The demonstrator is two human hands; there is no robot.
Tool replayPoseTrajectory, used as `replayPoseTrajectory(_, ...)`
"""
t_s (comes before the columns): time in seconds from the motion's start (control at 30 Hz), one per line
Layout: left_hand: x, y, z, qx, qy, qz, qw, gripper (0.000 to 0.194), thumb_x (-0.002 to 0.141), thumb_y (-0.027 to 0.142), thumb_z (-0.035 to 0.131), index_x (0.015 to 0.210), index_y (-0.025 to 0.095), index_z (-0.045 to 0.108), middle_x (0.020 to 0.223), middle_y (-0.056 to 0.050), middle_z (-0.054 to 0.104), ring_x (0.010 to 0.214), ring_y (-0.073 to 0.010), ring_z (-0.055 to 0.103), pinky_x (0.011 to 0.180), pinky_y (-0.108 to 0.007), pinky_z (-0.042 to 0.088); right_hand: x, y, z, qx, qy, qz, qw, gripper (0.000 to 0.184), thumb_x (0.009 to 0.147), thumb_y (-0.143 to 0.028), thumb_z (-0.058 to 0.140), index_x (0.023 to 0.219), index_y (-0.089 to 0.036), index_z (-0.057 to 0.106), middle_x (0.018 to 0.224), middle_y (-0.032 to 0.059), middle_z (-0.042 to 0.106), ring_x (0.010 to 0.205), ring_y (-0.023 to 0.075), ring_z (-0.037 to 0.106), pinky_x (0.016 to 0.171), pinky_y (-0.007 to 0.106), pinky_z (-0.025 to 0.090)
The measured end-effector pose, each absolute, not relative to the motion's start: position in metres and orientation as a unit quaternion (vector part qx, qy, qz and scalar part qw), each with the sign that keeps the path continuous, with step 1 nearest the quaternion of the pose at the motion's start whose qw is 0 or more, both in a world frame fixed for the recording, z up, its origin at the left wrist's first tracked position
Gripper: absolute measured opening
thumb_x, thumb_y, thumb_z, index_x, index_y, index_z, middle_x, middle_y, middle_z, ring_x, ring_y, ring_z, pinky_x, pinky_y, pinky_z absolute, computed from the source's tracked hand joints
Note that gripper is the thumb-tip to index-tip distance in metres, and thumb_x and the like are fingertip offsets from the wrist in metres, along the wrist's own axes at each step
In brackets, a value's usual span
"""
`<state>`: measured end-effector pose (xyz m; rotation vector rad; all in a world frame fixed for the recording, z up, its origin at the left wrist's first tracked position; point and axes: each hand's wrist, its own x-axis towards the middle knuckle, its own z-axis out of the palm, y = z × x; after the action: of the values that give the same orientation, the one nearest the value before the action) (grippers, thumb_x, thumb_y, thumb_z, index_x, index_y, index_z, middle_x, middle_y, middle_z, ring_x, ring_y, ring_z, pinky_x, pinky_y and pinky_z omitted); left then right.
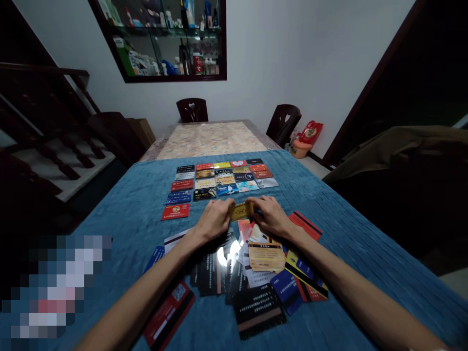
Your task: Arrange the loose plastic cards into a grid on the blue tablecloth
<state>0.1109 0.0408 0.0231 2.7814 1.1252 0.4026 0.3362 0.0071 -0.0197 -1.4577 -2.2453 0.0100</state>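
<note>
Between my two hands is a gold-yellow card point(241, 210), pinched at its left end by my left hand point(216, 217) and at its right end by my right hand point(271, 214). Fingers of both hands are curled closed on it. Beneath my wrists spreads a loose pile of cards, with a tan card point(266, 256) on top, a black card point(259, 310) nearest me and a dark red card point(170, 315) under my left forearm. Beyond my hands, several cards lie in rows, among them a red card point(176, 211) at the near left and a blue card point(227, 189).
A blue cloth point(120, 219) covers the near part of the table, and a patterned tabletop point(208, 139) shows past it. Dark chairs point(192, 110) stand around the far end. A pixelated patch hides the lower left. Stair railings rise at left; a red bag point(311, 131) sits at right.
</note>
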Motion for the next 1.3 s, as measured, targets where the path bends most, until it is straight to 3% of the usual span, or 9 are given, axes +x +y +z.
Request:
replayPoseTrajectory(0.7,0.112,0.04,0.006,0.9,0.395,0.159,0.092,0.032,0.086,0.009,0.042,0.114,0.02,0.051,0.093,-0.007,0.068,0.091,-0.0245,0.063,0.083,-0.036,0.043,0.336,0.01,-0.027,-0.506,-0.826,-0.017,0.246,0.045,0.089,-0.015,0.056,0.134,-0.016,0.051,0.118,0.0125,0.067,0.102,0.0261,0.054,0.084,0.038,0.038)
replayPoseTrajectory(1.3,0.111,0.041,0.006,0.893,0.389,0.202,0.107,0.035,0.083,0.008,0.045,0.116,0.018,0.053,0.111,-0.01,0.064,0.108,-0.0267,0.057,0.092,-0.042,0.044,0.34,0.013,-0.027,-0.475,-0.84,-0.038,0.26,0.055,0.088,-0.017,0.058,0.142,-0.017,0.045,0.114,0.0131,0.062,0.105,0.0282,0.049,0.083,0.04,0.041)
